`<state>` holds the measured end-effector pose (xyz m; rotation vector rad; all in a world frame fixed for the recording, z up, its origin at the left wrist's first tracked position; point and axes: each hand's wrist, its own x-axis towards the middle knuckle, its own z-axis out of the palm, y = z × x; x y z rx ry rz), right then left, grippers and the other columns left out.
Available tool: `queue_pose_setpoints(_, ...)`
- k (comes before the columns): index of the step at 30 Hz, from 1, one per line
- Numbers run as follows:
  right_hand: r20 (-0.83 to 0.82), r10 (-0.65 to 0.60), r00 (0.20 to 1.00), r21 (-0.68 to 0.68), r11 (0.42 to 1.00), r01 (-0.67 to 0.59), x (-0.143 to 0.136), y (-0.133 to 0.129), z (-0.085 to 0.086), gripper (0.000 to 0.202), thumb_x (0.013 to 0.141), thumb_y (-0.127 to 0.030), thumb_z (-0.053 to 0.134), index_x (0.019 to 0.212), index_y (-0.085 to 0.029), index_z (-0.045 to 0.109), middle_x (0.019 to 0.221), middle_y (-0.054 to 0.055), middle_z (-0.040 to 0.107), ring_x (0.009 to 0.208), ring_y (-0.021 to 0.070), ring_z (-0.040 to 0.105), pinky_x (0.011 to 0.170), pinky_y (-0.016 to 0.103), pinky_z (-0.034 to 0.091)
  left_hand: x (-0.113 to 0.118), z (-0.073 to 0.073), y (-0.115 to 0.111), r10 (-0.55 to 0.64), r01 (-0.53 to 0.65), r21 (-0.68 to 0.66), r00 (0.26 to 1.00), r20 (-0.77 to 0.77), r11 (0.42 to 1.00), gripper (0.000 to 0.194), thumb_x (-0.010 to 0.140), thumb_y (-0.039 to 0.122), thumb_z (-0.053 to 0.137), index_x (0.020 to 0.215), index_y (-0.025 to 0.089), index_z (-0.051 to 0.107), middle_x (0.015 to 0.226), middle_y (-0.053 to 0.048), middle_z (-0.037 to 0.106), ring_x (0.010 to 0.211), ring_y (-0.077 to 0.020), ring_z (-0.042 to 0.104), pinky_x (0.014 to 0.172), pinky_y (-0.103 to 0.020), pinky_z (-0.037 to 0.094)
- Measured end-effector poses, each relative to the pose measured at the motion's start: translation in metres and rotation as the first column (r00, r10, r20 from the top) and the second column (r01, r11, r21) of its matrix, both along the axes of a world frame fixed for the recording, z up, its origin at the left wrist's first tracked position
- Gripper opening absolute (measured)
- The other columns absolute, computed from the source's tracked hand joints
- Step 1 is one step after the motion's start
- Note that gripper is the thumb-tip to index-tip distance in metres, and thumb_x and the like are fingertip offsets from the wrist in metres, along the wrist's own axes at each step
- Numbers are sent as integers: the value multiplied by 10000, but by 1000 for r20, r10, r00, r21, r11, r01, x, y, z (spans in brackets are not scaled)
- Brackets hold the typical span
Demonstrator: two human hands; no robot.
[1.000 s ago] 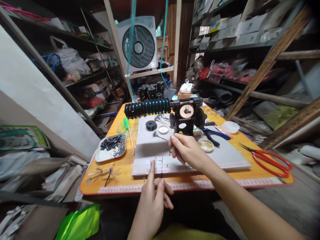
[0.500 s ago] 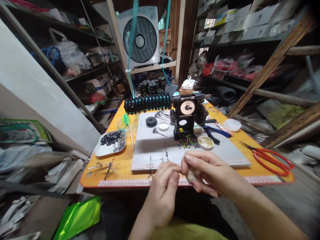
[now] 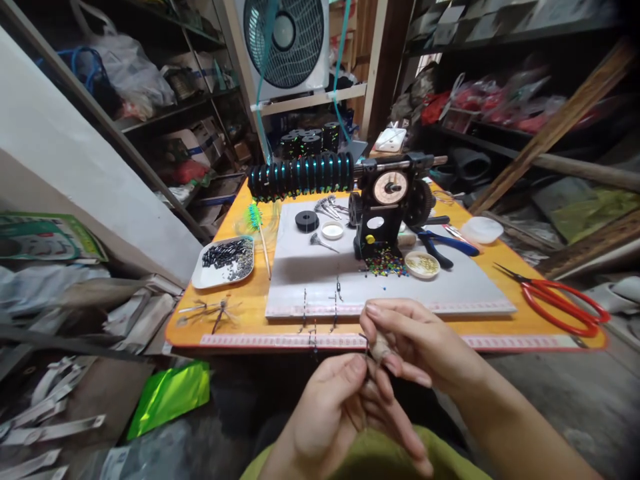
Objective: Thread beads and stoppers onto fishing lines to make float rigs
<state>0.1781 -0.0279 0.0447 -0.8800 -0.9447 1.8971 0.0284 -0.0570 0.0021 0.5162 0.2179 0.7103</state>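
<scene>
My left hand [image 3: 345, 400] is turned palm up in front of the table edge, its thumb pressed on a small dark piece [image 3: 367, 350] too thin to make out fully. Touching it from the right is my right hand [image 3: 405, 340], thumb and index finger pinched together, with a wrapping on one finger. Beyond both hands lies the white board [image 3: 290, 273], where thin wire pieces with small beads [image 3: 334, 313] rest near the front edge. A black winding machine [image 3: 383, 207] with a row of black spools [image 3: 303, 177] stands on the board.
On the orange table [image 3: 195, 340] are a bead tray [image 3: 225, 263] at left, red-handled scissors [image 3: 560, 303] at right, blue pliers [image 3: 450, 245] and a dish of gold beads [image 3: 423, 265]. A fan [image 3: 285, 43] and loaded shelves stand behind.
My left hand has rolled from back up to palm up and lowered, its fingers now reaching under the right hand. The camera view has tilted downward.
</scene>
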Motion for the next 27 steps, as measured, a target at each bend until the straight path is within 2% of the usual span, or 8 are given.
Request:
queue_pose_setpoints(3, 2, -4, 1000, -10, 1000, 4, 1, 0, -1, 352, 868, -464, 632, 720, -148, 587, 448, -15, 598, 243, 1, 280, 265, 107, 130, -6, -7, -6, -31, 31, -68, 999, -8, 997, 378, 966, 413, 509, 827, 87, 638, 680, -162, 768, 595, -248, 759, 593, -310, 586)
queue_pose_setpoints(8, 9, -23, 1000, -21, 1000, 23, 4, -1, -2, 342, 869, -450, 636, 709, -152, 586, 441, -24, 582, 250, -4, 254, 270, 109, 118, -11, -19, -14, -74, 72, -136, 997, -16, 988, 382, 977, 398, 492, 837, 78, 647, 729, -188, 783, 640, -278, 772, 576, -300, 571)
queue_pose_setpoints(22, 92, -44, 995, 13, 999, 43, 7, -1, -2, 363, 870, -482, 613, 698, -166, 565, 432, -26, 554, 266, 12, 238, 273, 127, 118, -10, -25, -22, -115, 108, -187, 993, -25, 976, 413, 943, 441, 539, 811, 74, 675, 687, -174, 776, 606, -260, 764, 564, -294, 567)
queue_pose_setpoints(24, 115, -43, 992, 33, 999, 39, 7, -2, -1, 372, 876, -497, 603, 708, -166, 580, 436, -30, 550, 269, 11, 223, 276, 134, 114, -11, -19, -20, -108, 99, -161, 993, -47, 982, 403, 939, 429, 535, 797, 84, 686, 707, -170, 781, 642, -267, 766, 626, -328, 568)
queue_pose_setpoints(26, 152, -38, 988, 63, 998, 29, 8, -3, 1, 374, 877, -512, 602, 759, -158, 634, 432, -35, 535, 278, 18, 229, 285, 143, 122, -12, -9, -14, -52, 47, -49, 992, -114, 998, 351, 926, 368, 538, 823, 88, 723, 858, -191, 795, 850, -307, 764, 796, -397, 550)
queue_pose_setpoints(27, 176, -40, 984, 82, 996, 26, 9, -3, 2, 377, 879, -518, 603, 807, -153, 668, 425, -40, 521, 284, 26, 248, 291, 148, 143, -13, -4, -9, 3, 5, 50, 986, -168, 999, 315, 916, 324, 541, 865, 89, 744, 950, -192, 790, 974, -321, 734, 895, -420, 512)
